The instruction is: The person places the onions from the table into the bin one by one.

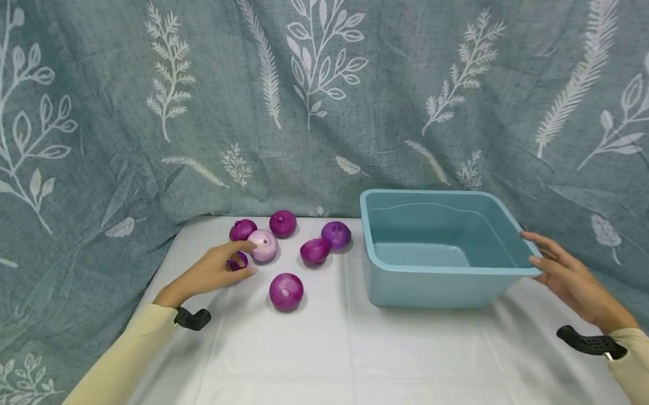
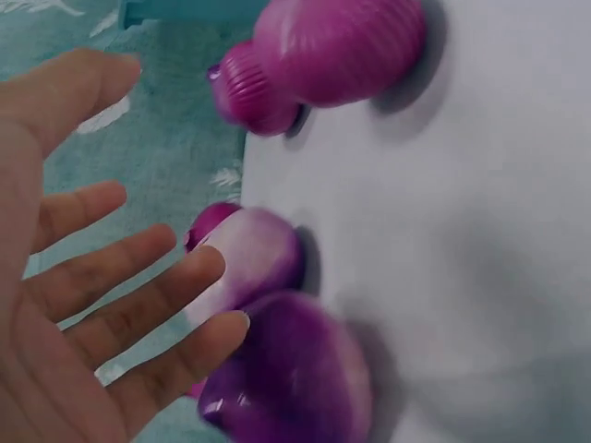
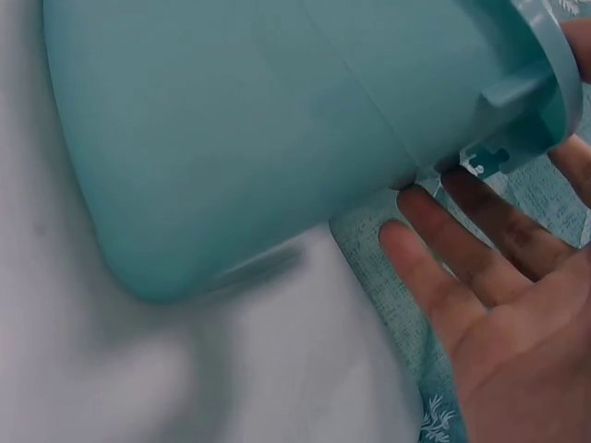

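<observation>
My left hand (image 1: 218, 269) reaches over the far left of the table, fingers spread and relaxed. Beneath it lies a dark purple onion (image 1: 239, 262), partly covered by the hand. Its fingertips are at a pale pinkish-white onion (image 1: 264, 247); whether they touch cannot be told. In the left wrist view the palm is bare and holds nothing, beside the dark onion (image 2: 295, 378). My right hand (image 1: 572, 279) is at the right end of a light blue plastic bin (image 1: 426, 288). Its fairly straight fingers touch the outer wall under the rim in the right wrist view.
Magenta onions lie at the back left (image 1: 243, 229), the back (image 1: 283, 223) and nearer the front (image 1: 287, 292). Another magenta onion (image 1: 315, 251) touches a violet onion (image 1: 336, 234) left of the bin. A patterned green curtain (image 1: 311, 155) hangs behind the white-covered table (image 1: 288, 361).
</observation>
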{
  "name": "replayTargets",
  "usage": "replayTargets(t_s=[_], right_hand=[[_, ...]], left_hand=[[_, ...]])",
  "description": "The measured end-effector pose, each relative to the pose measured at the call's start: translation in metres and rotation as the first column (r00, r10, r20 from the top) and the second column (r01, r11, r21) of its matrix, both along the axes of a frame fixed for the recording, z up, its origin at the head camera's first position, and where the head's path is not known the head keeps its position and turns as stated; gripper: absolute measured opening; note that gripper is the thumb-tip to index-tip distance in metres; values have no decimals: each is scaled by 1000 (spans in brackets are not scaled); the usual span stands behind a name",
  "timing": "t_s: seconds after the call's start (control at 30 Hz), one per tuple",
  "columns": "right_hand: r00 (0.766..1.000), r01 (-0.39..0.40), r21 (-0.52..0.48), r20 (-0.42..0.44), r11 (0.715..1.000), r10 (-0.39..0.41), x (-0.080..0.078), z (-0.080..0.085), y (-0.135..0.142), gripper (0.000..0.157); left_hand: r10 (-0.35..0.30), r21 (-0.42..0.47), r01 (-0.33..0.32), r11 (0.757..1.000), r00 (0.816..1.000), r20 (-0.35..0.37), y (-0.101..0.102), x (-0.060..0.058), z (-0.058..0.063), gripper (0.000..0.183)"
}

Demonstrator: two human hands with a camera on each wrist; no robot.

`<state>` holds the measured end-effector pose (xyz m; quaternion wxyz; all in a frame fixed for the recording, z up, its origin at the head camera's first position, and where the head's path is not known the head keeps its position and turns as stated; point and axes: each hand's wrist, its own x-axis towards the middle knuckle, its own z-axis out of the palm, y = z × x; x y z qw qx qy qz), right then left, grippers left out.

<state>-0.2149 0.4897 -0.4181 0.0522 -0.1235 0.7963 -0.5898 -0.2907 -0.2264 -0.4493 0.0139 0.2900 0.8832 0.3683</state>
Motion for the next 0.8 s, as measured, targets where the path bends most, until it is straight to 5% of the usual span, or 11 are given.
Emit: replayTargets(t_s=[0.27,0.53,0.8], right_hand=[[999,-29,-74,23,997,31,-4,-5,5,61],[996,-56,-139,58,989,65,-5,-9,8,61],[995,-80,-153,47,985,88,-6,-9,10,61]], left_hand=[[-92,-42,95,995,993,80,27,-1,-11,76],[-195,-74,200,977,978,68,44,4,-19,83],[-177,-210,169,963,984,-22,53,9,-26,82]])
